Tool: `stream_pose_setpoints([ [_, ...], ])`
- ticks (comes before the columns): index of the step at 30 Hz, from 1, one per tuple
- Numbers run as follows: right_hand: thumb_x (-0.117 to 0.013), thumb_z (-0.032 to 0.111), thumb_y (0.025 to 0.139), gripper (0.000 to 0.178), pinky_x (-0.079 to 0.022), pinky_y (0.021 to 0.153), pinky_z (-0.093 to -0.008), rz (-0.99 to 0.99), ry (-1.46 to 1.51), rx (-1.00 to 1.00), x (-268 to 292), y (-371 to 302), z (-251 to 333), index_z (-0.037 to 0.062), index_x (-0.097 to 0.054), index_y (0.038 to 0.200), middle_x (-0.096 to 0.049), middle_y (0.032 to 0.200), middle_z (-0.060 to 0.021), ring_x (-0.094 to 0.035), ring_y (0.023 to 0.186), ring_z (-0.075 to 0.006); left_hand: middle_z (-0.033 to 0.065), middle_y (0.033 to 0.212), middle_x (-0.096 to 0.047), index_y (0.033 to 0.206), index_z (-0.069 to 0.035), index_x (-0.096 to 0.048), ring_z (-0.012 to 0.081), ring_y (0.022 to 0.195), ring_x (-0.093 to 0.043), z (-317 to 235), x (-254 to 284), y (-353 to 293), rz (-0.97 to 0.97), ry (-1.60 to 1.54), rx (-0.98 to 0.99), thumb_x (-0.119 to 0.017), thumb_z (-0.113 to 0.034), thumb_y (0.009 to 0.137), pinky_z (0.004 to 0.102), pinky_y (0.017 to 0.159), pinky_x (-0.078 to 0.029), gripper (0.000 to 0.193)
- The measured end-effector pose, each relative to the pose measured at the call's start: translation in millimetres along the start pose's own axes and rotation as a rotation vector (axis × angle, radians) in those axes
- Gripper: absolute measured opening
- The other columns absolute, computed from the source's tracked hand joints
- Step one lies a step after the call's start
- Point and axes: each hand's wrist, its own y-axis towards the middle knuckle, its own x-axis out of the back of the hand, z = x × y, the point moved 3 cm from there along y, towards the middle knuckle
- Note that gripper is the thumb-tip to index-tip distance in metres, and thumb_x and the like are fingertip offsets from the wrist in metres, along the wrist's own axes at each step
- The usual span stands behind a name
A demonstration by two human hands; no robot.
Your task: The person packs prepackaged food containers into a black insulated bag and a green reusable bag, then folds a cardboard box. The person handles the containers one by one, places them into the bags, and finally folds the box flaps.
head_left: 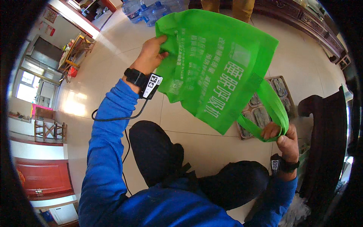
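Left fingers (162,39) pinch a green bag (211,68), right fingers (269,131) its handle (275,104), which partly hides a tray (288,99)

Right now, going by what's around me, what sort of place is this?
Most likely the inside of a home: dark carved wooden furniture stands beyond the bag, large blue plastic water bottles sit on the tiled floor.

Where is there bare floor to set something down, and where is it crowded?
Bare tiles show left of the left sleeve and between the green tote bag and knees. Crowded: around the right hand, tray and dark furniture.
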Motion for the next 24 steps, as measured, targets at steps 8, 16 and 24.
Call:
stream_pose_setpoints([
  [8,-0.061,0.041,0.099,0.045,-0.053,0.079,-0.0333,-0.111,0.065,-0.085,-35,52,26,-0.0017,-0.065,0.115,-0.072,0.095,-0.0104,-0.067,0.088,-0.0184,0.0126,0.127,-0.066,0.134,0.0,-0.058,0.023,0.117,-0.063,-27,-53,-6,-0.329,-0.156,0.226,-0.066,-0.019,0.096,0.0375,0.1,-0.05,0.043],
  [16,-0.051,0.032,0.107,0.049,-0.061,0.083,-0.0335,0.02,0.137,-0.257,-50,116,-7,0.0027,-0.048,0.146,-0.069,0.12,-0.0143,-0.071,0.102,-0.022,0.0156,0.107,-0.073,0.121,0.003,-0.065,0.0213,0.098,-0.069,-152,-128,-80,0.552,-0.715,-0.002,-0.069,-0.019,0.091,0.0366,0.088,-0.054,0.037],
  [24,-0.065,0.025,0.098,0.05,-0.056,0.071,-0.0301,0.081,-0.248,-0.368,-52,119,6,-0.0002,-0.054,0.14,-0.07,0.103,-0.0071,-0.066,0.09,-0.0134,0.0119,0.095,-0.072,0.11,0.002,-0.067,0.0154,0.089,-0.067,-148,-136,-80,0.799,-0.364,0.117,-0.065,-0.022,0.096,0.0347,0.078,-0.053,0.028],
])
